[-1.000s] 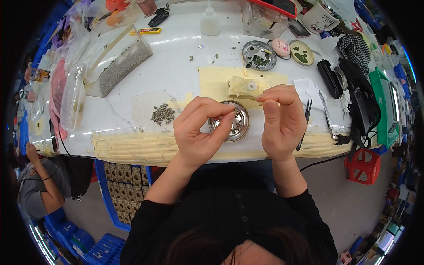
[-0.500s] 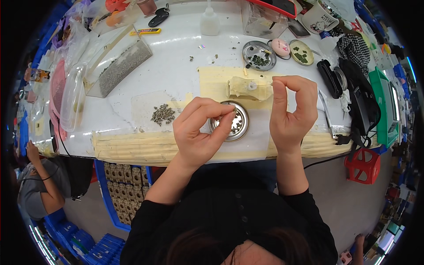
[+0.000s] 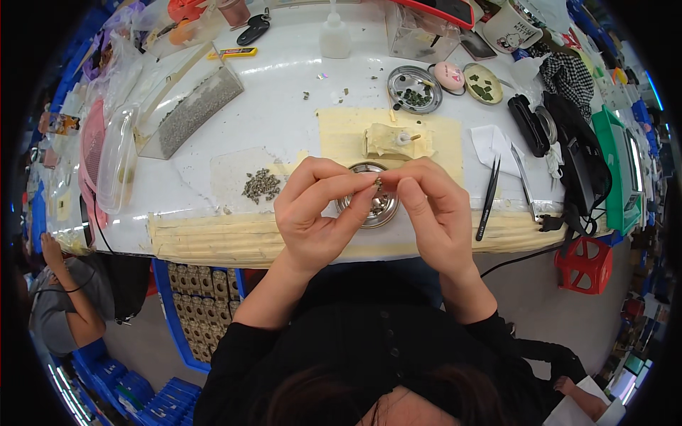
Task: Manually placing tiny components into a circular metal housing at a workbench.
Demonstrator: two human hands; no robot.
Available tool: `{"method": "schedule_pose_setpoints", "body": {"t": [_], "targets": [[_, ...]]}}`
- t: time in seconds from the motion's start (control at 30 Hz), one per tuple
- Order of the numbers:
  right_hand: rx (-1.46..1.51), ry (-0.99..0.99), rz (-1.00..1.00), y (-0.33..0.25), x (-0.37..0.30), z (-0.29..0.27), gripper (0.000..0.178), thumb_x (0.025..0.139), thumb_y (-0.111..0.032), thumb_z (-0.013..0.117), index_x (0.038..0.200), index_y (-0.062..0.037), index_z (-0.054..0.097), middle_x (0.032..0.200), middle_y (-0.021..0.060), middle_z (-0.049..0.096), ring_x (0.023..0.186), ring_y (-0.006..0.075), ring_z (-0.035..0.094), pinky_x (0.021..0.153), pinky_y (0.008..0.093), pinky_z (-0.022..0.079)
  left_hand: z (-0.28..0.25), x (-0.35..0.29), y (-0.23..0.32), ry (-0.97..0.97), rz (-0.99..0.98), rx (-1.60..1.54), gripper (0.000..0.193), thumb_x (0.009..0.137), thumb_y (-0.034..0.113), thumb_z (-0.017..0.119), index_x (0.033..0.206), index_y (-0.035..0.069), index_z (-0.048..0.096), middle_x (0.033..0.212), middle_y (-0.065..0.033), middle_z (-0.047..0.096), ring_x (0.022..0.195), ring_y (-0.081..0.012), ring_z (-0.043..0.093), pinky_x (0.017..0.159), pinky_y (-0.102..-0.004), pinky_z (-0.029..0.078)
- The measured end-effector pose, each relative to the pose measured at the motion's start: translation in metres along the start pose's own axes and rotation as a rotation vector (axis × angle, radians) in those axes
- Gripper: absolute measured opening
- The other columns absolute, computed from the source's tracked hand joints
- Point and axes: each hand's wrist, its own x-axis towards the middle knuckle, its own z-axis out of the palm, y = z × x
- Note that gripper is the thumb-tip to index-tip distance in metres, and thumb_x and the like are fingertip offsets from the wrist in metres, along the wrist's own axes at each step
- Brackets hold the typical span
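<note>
My left hand point(image 3: 316, 209) is closed in a pinch on a small metallic piece point(image 3: 376, 186), mostly hidden by the fingertips. My right hand point(image 3: 437, 213) has its thumb and index finger curled close to the same piece; whether they grip anything does not show. Beneath the fingertips stands a round metal dish point(image 3: 369, 221) with small shiny pieces in it. Just beyond sits a block wrapped in cream tape point(image 3: 383, 142), bearing a small white holder point(image 3: 403, 138) with a thin stick point(image 3: 414, 138) resting at it. Left of my left hand lies a pile of small metallic pieces point(image 3: 261, 185).
Black tweezers point(image 3: 488, 199) and silver tweezers point(image 3: 526, 181) lie at right, near a white tissue point(image 3: 494, 147). Farther back stand a dish with dark green pieces point(image 3: 413, 108), a shallow dish point(image 3: 495, 84) and a white bottle point(image 3: 334, 37). A clear tray of grey grains point(image 3: 202, 106) is at left.
My right hand has let go of the thin stick at the taped block and come down and left to my left fingertips. My left hand has barely moved.
</note>
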Motion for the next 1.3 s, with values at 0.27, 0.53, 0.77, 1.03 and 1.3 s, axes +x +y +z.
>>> {"method": "schedule_pose_setpoints", "body": {"t": [0.27,0.53,0.77,1.03,1.3], "targets": [[0.563,-0.084,0.376,0.005,-0.005,0.004,0.017,0.098,-0.014,0.06,0.104,0.0005,0.066,0.094,0.0012,0.066,0.089,0.0055,0.057,0.081,0.0221,0.046,0.003,-0.001,0.0,-0.013,0.008,0.006,0.022,0.072,-0.006,0.076,0.092,0.002,0.074,0.082,-0.0058,0.063,0.07,-0.0145,0.059,0.06,-0.0247,0.047],[0.547,-0.021,0.355,0.004,-0.005,0.005,0.011,0.093,-0.01,0.067,0.099,-0.0008,0.065,0.091,-0.0011,0.065,0.085,0.0037,0.057,0.074,0.0196,0.046,0.002,-0.001,-0.001,-0.043,0.012,-0.021,0.024,0.07,-0.007,0.077,0.092,0.002,0.074,0.082,-0.0062,0.063,0.071,-0.0154,0.06,0.061,-0.0252,0.047],[0.646,-0.098,0.497,0.008,-0.002,-0.002,0.01,0.091,-0.01,0.069,0.097,-0.0022,0.065,0.087,-0.0013,0.063,0.074,0.0046,0.054,0.067,0.0196,0.045,-0.001,-0.001,-0.001,-0.092,0.036,-0.021,0.024,0.072,-0.007,0.077,0.094,0.002,0.074,0.083,-0.0062,0.063,0.072,-0.0158,0.06,0.06,-0.0258,0.047],[0.64,-0.112,0.473,0.011,-0.002,-0.005,0.01,0.091,-0.01,0.069,0.094,-0.0026,0.063,0.086,-0.0017,0.062,0.073,0.0047,0.053,0.067,0.0196,0.045,-0.001,0.001,0.001,-0.123,0.024,-0.013,0.023,0.073,-0.006,0.076,0.094,0.002,0.074,0.083,-0.0064,0.063,0.072,-0.0163,0.06,0.059,-0.0265,0.048],[-0.171,0.149,-0.171,0.011,-0.007,0.009,0.013,0.08,-0.001,0.074,0.089,-0.0034,0.066,0.084,0.0032,0.061,0.072,0.0131,0.056,0.062,0.0253,0.045,0.005,-0.002,0.002,-0.088,0.011,0.094,0.021,0.071,-0.008,0.075,0.091,0.001,0.072,0.082,-0.007,0.062,0.072,-0.0173,0.06,0.059,-0.0269,0.048]]}}
